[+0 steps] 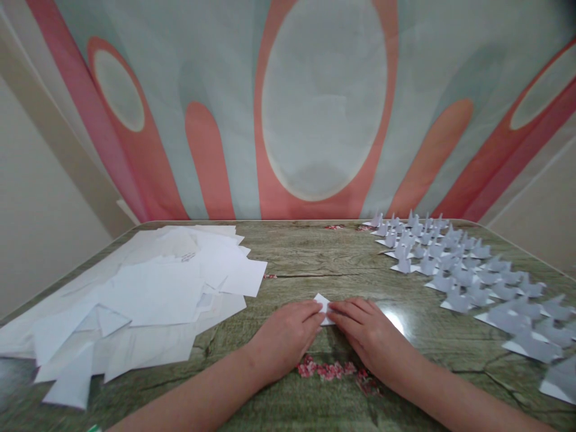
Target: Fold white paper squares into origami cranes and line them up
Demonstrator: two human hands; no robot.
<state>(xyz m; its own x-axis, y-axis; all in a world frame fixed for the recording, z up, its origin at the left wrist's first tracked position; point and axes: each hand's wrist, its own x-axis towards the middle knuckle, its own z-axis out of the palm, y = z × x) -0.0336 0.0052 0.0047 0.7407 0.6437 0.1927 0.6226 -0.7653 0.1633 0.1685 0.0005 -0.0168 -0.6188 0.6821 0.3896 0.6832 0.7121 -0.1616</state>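
Note:
A small piece of folded white paper (323, 305) lies on the table at the centre, its pointed top facing away from me. My left hand (290, 331) has its fingertips together on the paper's left side. From the other side, my right hand (366, 330) presses its fingertips on the paper's right edge. The fingers cover much of the paper, so its exact folds are hidden. Both thumbs are mostly out of sight beneath the hands.
A spread heap of white paper sheets (153, 282) covers the table's left side. On the right stand rows of several folded white paper figures (454, 258), bird-like in shape. The wood-patterned table (310, 249) ends at a patterned backdrop (243, 150).

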